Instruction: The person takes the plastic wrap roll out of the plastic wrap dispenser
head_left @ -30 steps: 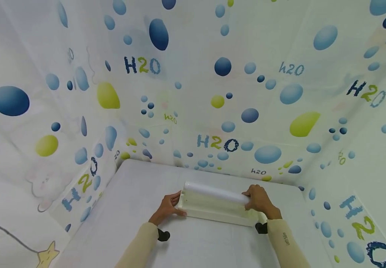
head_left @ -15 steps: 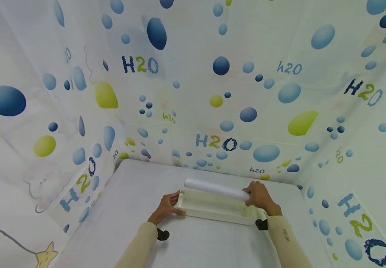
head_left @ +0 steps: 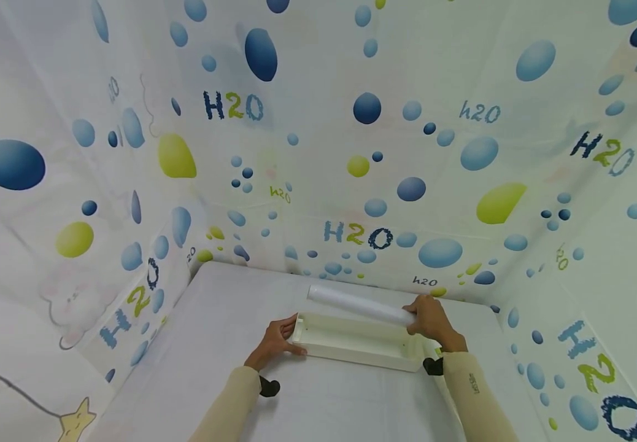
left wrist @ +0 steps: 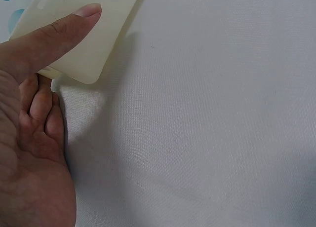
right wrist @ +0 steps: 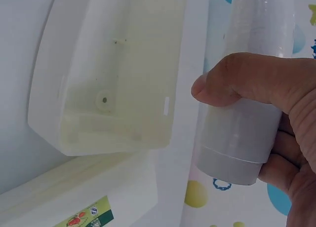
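Note:
A long cream plastic box (head_left: 359, 361), open at the top, lies on the table in the head view. My left hand (head_left: 275, 341) grips its left end, thumb on the outer wall (left wrist: 86, 54) and fingers curled at the end in the left wrist view. My right hand (head_left: 431, 322) holds the right end of a white roll of cling film (head_left: 359, 305) behind the box. In the right wrist view the thumb lies across the roll (right wrist: 237, 126) near its bare core end, fingers round the far side. The box's inside shows small holes.
A cream lid-like piece (right wrist: 118, 182) with a green fruit label (right wrist: 86, 214) lies beside the box's right end, partly under my right forearm. The white-covered table (head_left: 318, 405) meets curtain walls (head_left: 318, 141) printed with bubbles at its back and sides.
My right hand has raised the roll out of the box and carried it backward, so the box's inside now shows. My left hand has stayed on the box's left end.

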Available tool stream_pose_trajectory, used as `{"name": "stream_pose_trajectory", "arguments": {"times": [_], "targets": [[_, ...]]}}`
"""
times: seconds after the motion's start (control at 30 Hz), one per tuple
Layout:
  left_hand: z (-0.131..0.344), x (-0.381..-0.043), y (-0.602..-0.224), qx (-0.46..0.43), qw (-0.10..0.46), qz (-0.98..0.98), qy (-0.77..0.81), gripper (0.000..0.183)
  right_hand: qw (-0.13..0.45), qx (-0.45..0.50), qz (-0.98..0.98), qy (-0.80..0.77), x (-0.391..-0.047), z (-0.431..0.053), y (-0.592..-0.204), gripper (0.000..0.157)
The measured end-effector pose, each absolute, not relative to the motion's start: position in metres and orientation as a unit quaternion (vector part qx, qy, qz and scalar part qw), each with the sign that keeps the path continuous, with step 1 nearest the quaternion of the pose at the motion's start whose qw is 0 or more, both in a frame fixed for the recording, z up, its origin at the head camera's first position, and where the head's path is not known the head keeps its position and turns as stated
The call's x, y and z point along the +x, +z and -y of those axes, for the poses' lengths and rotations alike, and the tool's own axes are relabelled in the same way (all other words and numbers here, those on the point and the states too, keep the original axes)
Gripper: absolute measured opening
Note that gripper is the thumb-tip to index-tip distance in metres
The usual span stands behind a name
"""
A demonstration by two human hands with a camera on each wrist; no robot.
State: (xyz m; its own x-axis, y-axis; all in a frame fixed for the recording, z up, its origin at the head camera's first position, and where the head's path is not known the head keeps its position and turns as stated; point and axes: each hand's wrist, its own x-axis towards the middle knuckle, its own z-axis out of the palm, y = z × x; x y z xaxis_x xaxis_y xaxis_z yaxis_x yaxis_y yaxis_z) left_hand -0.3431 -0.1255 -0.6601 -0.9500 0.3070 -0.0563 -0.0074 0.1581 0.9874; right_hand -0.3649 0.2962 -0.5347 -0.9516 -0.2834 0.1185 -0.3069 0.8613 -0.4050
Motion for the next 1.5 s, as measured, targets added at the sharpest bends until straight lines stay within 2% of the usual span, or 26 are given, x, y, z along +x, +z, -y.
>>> {"name": "stream_pose_trajectory", "arguments": {"times": [0.47, 0.83, 1.03, 1.27, 1.5], "targets": [[0.127, -0.345, -0.664, 0.108, 0.112, -0.760, 0.632, 0.111, 0.050, 0.145, 0.968, 0.200, -0.373, -0.303, -0.536, 0.057], [0.127, -0.345, -0.660, 0.120, 0.100, -0.762, 0.628, 0.111, 0.063, 0.132, 0.967, 0.207, -0.374, -0.302, -0.523, 0.051], [0.127, -0.347, -0.668, 0.099, 0.111, -0.762, 0.630, 0.113, 0.059, 0.130, 0.969, 0.204, -0.375, -0.303, -0.524, 0.052], [0.127, -0.345, -0.663, 0.118, 0.104, -0.761, 0.629, 0.111, 0.061, 0.130, 0.967, 0.208, -0.376, -0.302, -0.525, 0.052], [0.127, -0.350, -0.671, 0.095, 0.127, -0.748, 0.644, 0.115, 0.058, 0.120, 0.966, 0.223, -0.377, -0.302, -0.528, 0.051]]}}
